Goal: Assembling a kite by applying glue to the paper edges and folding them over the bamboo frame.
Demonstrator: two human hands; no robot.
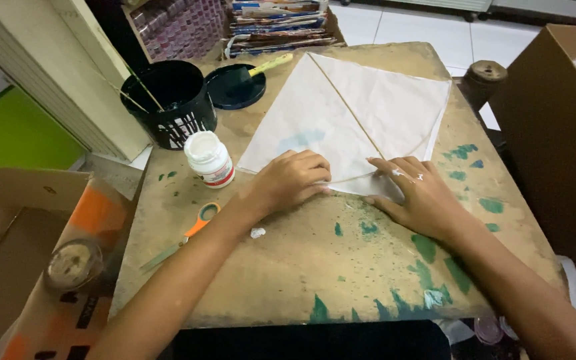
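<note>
Kite (341,113) flat on table (288,280), both hands on its near corner. Jar (209,159) just left of kite; bucket (168,100) behind jar; scissors (188,233) left, nearer.

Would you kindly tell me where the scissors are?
The orange-handled scissors lie on the table left of the left forearm, below the white glue bottle.
</note>
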